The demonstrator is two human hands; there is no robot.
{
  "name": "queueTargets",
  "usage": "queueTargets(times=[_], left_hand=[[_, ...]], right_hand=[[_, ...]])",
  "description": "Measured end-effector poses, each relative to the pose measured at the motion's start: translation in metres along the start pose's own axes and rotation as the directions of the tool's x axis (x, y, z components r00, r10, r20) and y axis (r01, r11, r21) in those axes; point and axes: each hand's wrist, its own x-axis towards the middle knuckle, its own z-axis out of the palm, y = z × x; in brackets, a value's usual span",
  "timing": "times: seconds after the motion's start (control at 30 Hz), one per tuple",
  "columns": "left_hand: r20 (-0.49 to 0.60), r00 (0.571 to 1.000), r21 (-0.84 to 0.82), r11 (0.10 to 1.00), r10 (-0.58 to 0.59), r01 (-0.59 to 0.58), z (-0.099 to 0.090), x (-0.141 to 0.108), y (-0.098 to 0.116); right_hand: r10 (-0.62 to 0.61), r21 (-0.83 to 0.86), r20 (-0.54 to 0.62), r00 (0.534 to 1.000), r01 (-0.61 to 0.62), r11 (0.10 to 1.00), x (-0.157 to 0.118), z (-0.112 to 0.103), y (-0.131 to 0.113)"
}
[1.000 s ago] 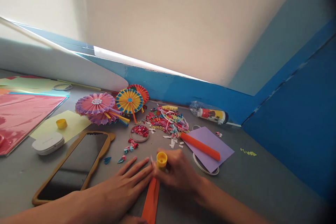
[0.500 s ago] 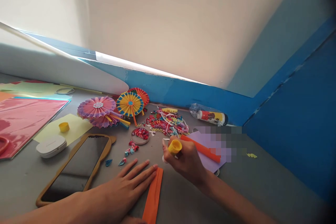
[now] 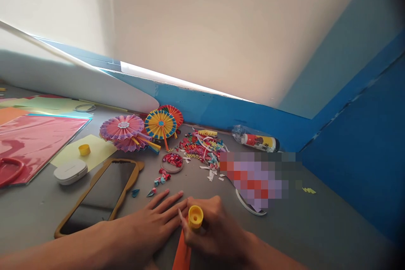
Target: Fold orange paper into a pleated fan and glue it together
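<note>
My left hand (image 3: 153, 223) lies flat with fingers spread, its fingertips by the upper end of a folded orange paper strip (image 3: 182, 255). In my right hand (image 3: 218, 230) is a glue stick (image 3: 195, 217), its yellow base facing up. The glue stick is over the strip, close beside my left fingers; its lower end is hidden by the hand. A yellow cap (image 3: 84, 149) sits on pale yellow paper (image 3: 98, 145) at the left. Small paper scraps (image 3: 154, 191) lie just beyond my left fingertips.
Left of my hands lie a phone in a brown case (image 3: 101, 198), a white case (image 3: 70, 171) and red scissors (image 3: 12, 172). Paper fans (image 3: 160, 124), a heap of cuttings (image 3: 199, 147) and a wrapped glue stick (image 3: 259, 141) are near the blue wall. Purple paper (image 3: 243, 198) is partly blurred.
My right hand has moved left and nearer with the glue stick, from beside the purple paper to over the orange strip. My left hand stays flat; the view has shifted slightly.
</note>
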Motion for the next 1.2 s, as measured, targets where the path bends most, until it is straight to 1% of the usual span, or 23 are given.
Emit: queueTargets(times=[0.1, 0.2, 0.27, 0.33, 0.37, 0.4, 0.43, 0.47, 0.5, 0.53, 0.57, 0.6, 0.63, 0.67, 0.7, 0.8, 0.83, 0.9, 1.0, 1.07, 1.1, 1.17, 1.2], left_hand=[[-0.05, 0.999, 0.008, 1.0, -0.02, 0.021, 0.008, 0.001, -0.003], [-0.032, 0.999, -0.008, 0.999, -0.035, 0.035, 0.002, -0.001, -0.001], [0.004, 1.0, -0.058, 0.998, -0.004, 0.004, -0.004, -0.001, 0.001], [0.011, 1.0, -0.13, 0.992, 0.001, 0.001, -0.01, 0.001, 0.001], [0.014, 1.0, -0.168, 0.986, -0.007, 0.01, -0.012, 0.002, 0.001], [0.018, 1.0, -0.207, 0.978, -0.017, 0.02, -0.015, 0.003, 0.001], [0.034, 0.999, -0.244, 0.969, -0.019, 0.027, -0.019, 0.004, 0.002], [0.059, 0.998, -0.278, 0.96, -0.015, 0.031, -0.025, 0.004, 0.004], [0.078, 0.997, -0.309, 0.95, -0.012, 0.035, -0.032, 0.004, 0.007], [0.128, 0.992, -0.335, 0.942, 0.01, 0.034, -0.04, 0.002, 0.01], [0.155, 0.988, -0.354, 0.934, 0.016, 0.04, -0.049, 0.0, 0.015], [0.192, 0.981, -0.367, 0.929, 0.021, 0.052, -0.058, -0.002, 0.019], [0.203, 0.979, -0.375, 0.924, 0.0, 0.077, -0.066, -0.005, 0.024], [0.181, 0.983, -0.39, 0.915, -0.032, 0.102, -0.072, -0.007, 0.027], [0.133, 0.989, -0.409, 0.906, -0.059, 0.109, -0.076, -0.008, 0.03], [-0.027, 0.993, -0.465, 0.88, -0.119, 0.093, -0.076, -0.006, 0.029], [-0.055, 0.988, -0.473, 0.875, -0.144, 0.101, -0.073, -0.005, 0.028], [-0.056, 0.978, -0.467, 0.871, -0.199, 0.151, -0.07, -0.001, 0.027], [-0.021, 0.954, -0.418, 0.87, -0.298, 0.263, -0.071, 0.002, 0.037], [0.007, 0.934, -0.376, 0.864, -0.358, 0.334, -0.073, 0.005, 0.049], [0.023, 0.926, -0.355, 0.863, -0.377, 0.36, -0.074, 0.006, 0.055], [0.048, 0.915, -0.316, 0.863, -0.401, 0.394, -0.072, 0.009, 0.065], [0.055, 0.913, -0.302, 0.865, -0.405, 0.402, -0.07, 0.011, 0.069]], right_hand=[[0.013, -0.044, -0.032, 0.999, -0.014, 0.999, 0.005, -0.004, 0.002], [0.0, -0.043, -0.043, 0.999, -0.002, 0.999, 0.002, 0.002, -0.001], [-0.036, 0.052, -0.023, 0.999, 0.037, 0.998, -0.005, 0.013, -0.011], [-0.041, 0.268, 0.016, 0.999, 0.035, 0.963, -0.013, 0.019, -0.023], [0.011, 0.397, 0.018, 1.0, -0.017, 0.918, -0.015, 0.018, -0.028], [0.158, 0.503, -0.01, 0.987, -0.132, 0.854, -0.016, 0.013, -0.032], [0.277, 0.604, -0.045, 0.96, -0.194, 0.773, -0.014, 0.005, -0.034], [0.389, 0.699, -0.088, 0.917, -0.222, 0.68, -0.011, -0.006, -0.035], [0.51, 0.755, -0.115, 0.852, -0.258, 0.602, -0.007, -0.019, -0.033], [0.577, 0.791, -0.157, 0.802, -0.247, 0.56, -0.002, -0.033, -0.029], [0.611, 0.815, -0.186, 0.769, -0.226, 0.533, 0.002, -0.045, -0.023], [0.626, 0.83, -0.192, 0.756, -0.215, 0.515, 0.006, -0.055, -0.016], [0.639, 0.847, -0.187, 0.746, -0.206, 0.489, 0.008, -0.063, -0.007], [0.645, 0.863, -0.181, 0.743, -0.194, 0.466, 0.007, -0.067, 0.002], [0.65, 0.871, -0.153, 0.744, -0.209, 0.444, 0.005, -0.068, 0.011], [0.639, 0.871, -0.015, 0.769, -0.304, 0.386, -0.007, -0.06, 0.034], [0.633, 0.853, 0.009, 0.774, -0.336, 0.398, -0.011, -0.056, 0.04], [0.626, 0.791, -0.02, 0.78, -0.37, 0.487, -0.016, -0.049, 0.049], [0.604, 0.645, -0.182, 0.776, -0.369, 0.669, -0.016, -0.047, 0.054], [0.561, 0.493, -0.274, 0.781, -0.387, 0.779, -0.014, -0.05, 0.054], [0.538, 0.407, -0.303, 0.787, -0.403, 0.82, -0.013, -0.052, 0.054], [0.51, 0.269, -0.33, 0.794, -0.439, 0.857, -0.013, -0.054, 0.054], [0.509, 0.234, -0.331, 0.795, -0.453, 0.86, -0.013, -0.055, 0.055]])
